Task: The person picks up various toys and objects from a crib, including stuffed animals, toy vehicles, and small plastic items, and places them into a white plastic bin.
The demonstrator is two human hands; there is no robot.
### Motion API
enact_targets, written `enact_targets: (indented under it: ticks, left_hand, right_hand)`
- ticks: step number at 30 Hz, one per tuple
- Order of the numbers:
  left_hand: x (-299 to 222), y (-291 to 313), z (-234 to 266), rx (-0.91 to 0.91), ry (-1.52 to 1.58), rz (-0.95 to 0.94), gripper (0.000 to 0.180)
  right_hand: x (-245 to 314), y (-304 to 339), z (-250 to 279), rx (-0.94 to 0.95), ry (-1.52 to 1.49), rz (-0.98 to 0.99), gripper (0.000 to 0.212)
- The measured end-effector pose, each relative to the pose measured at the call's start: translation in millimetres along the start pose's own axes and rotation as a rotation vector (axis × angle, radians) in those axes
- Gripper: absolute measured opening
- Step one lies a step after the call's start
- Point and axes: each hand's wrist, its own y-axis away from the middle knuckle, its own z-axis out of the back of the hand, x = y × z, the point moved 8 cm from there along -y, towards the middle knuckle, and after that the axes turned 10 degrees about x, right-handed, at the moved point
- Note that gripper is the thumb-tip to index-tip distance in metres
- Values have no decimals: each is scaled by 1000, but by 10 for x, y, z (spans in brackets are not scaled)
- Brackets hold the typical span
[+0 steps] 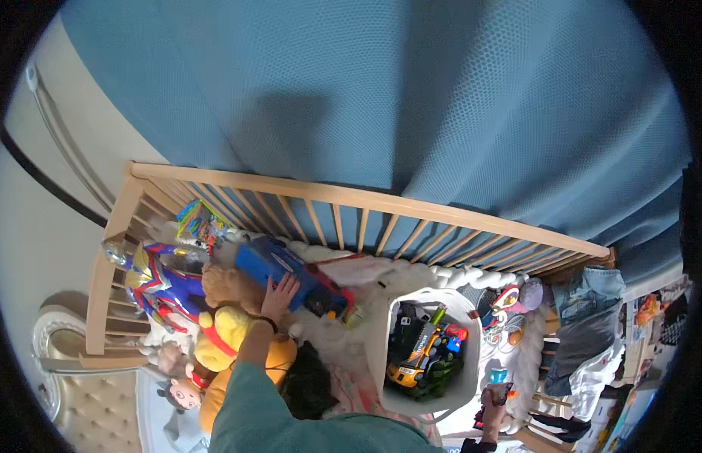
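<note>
My left hand (278, 299) lies with its fingers spread against the side of a blue box-shaped toy (269, 261) inside a wooden crib. Next to that wrist are a brown plush toy (228, 288) and a yellow plush toy with a red band (228, 332). Down at the right, my right hand (492, 417) is closed around a small dark-and-red toy (498, 392); its exact kind is hard to make out. Between the two hands stands a white fabric bin (378, 355) holding toy vehicles, among them a yellow construction truck (413, 362).
The crib's wooden rail (366, 198) runs along the back before a blue curtain (456, 90). A large silver, red and blue figure (162, 279) leans at the left end. White braided bumper (536, 355) lines the right end, where jeans (581, 294) hang.
</note>
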Motion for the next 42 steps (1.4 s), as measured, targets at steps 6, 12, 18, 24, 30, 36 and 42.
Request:
enact_targets:
  ticks: [6, 12, 18, 24, 30, 36, 42]
  left_hand:
    - [-42, 334, 235, -63, -30, -178, 64]
    - [448, 601, 632, 16, 231, -140, 84]
    - [1066, 1304, 2031, -303, 729, 48, 94]
    - [1270, 1863, 2955, -653, 1102, 289, 92]
    - [181, 1849, 3584, -689, 1569, -257, 105]
    - [-1085, 1453, 3966, -258, 1139, -666, 100]
    - [-2087, 1116, 4011, -111, 515, -1071, 94]
  right_hand:
    - [250, -17, -119, 57, 6, -95, 23]
    - [424, 44, -276, 146, -183, 12, 11]
    - [646, -15, -215, 92, -297, 124, 16]
    - [924, -180, -91, -5, -318, 47, 23]
    - [687, -100, 99, -27, -416, -104, 24]
    - [795, 181, 332, -92, -564, -177, 20]
    - [394, 439, 713, -250, -564, -184, 22]
